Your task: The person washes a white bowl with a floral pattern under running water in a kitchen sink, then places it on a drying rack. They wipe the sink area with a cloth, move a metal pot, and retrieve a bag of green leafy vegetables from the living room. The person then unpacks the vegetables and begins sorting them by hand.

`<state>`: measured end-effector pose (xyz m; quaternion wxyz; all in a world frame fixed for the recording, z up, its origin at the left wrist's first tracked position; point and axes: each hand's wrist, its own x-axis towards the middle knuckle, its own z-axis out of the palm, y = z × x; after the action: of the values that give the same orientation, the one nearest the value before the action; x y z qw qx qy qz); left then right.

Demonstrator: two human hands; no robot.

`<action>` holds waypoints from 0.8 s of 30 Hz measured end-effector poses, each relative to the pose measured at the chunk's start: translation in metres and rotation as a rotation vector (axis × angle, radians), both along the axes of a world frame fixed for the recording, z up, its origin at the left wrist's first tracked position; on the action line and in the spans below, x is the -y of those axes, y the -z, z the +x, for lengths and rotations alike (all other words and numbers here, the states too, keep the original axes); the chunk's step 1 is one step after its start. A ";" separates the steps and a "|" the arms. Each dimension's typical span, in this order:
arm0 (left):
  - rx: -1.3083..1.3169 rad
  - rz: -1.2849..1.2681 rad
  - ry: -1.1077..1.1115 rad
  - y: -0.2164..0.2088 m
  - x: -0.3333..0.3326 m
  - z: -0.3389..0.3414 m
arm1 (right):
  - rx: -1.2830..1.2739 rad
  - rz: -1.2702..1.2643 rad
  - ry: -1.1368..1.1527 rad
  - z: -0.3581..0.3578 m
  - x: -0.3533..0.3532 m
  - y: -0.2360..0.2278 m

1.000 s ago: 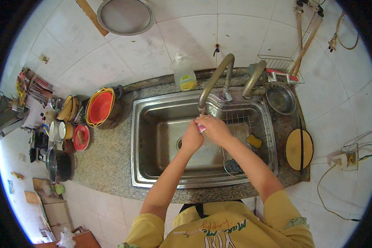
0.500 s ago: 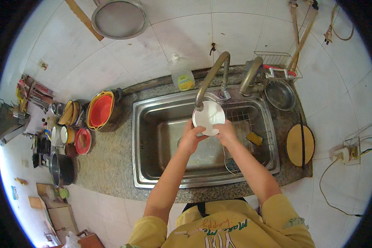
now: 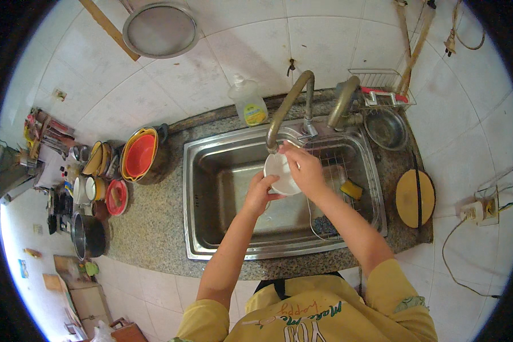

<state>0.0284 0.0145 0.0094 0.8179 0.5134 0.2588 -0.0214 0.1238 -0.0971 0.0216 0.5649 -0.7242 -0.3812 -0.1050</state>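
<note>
Two hands meet at frame centre over the steel sink (image 3: pixel 211 194), under the curved tap (image 3: pixel 288 108): the right hand (image 3: pixel 304 168) and left hand (image 3: pixel 260 194) each clamped on the white bowl (image 3: pixel 278 171), sponge (image 3: pixel 351 188) to its right.

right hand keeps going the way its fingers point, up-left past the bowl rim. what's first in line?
Probably the faucet spout: the right hand grips the white bowl just under its outlet, fingertips aimed there. Depth is unclear, so it might pass below.
</note>
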 end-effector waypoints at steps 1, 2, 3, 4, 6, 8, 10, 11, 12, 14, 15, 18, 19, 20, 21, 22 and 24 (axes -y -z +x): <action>0.015 -0.043 -0.024 -0.002 0.001 0.000 | -0.109 -0.032 -0.032 -0.005 -0.002 -0.003; 0.029 -0.087 -0.049 -0.003 0.002 0.000 | -0.219 -0.064 -0.064 -0.011 -0.003 -0.005; 0.036 0.023 -0.054 -0.006 0.003 0.001 | -0.328 -0.097 -0.097 -0.013 -0.005 -0.006; 0.044 0.130 -0.055 -0.008 0.006 0.002 | -0.683 0.083 -0.154 -0.008 -0.007 -0.003; 0.092 0.484 -0.073 -0.006 0.009 0.002 | -1.392 0.466 -0.275 0.005 -0.015 0.005; 0.183 0.961 -0.097 0.003 0.012 0.006 | -1.523 0.689 -0.412 0.005 -0.018 0.004; 0.103 1.214 -0.096 -0.006 0.015 0.004 | -1.459 0.725 -0.553 0.003 -0.013 0.010; 0.058 1.343 -0.098 -0.016 0.017 0.001 | -1.468 0.700 -0.505 0.003 -0.012 0.010; 0.033 1.163 -0.025 -0.023 0.016 0.000 | -1.476 0.675 -0.455 0.003 -0.012 0.009; 0.253 1.296 -0.061 -0.016 0.011 -0.005 | -1.443 0.618 -0.420 0.000 -0.010 -0.001; 0.365 1.359 -0.077 -0.014 0.010 -0.006 | -1.436 0.601 -0.409 0.000 -0.010 -0.003; 0.442 1.546 -0.135 -0.014 0.009 0.001 | -1.342 0.498 -0.361 -0.001 -0.013 0.002; 0.438 1.592 -0.118 -0.016 0.008 0.006 | -1.270 0.427 -0.351 -0.003 -0.014 0.011; 0.430 1.640 -0.105 -0.019 0.005 0.014 | -1.196 0.354 -0.345 -0.007 -0.015 0.014; 0.421 1.688 -0.091 -0.022 0.002 0.022 | -1.136 0.281 -0.345 -0.009 -0.012 0.014; 0.408 1.476 -0.122 -0.025 -0.004 0.029 | -1.076 0.208 -0.350 -0.011 -0.009 0.007; 0.142 1.038 -0.123 -0.028 -0.018 0.040 | -0.986 0.132 -0.328 -0.015 -0.007 0.005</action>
<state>0.0684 0.0327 0.0377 0.4713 0.8349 0.2090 0.1925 0.1093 -0.0902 0.0169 0.7308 -0.5812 -0.1710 0.3145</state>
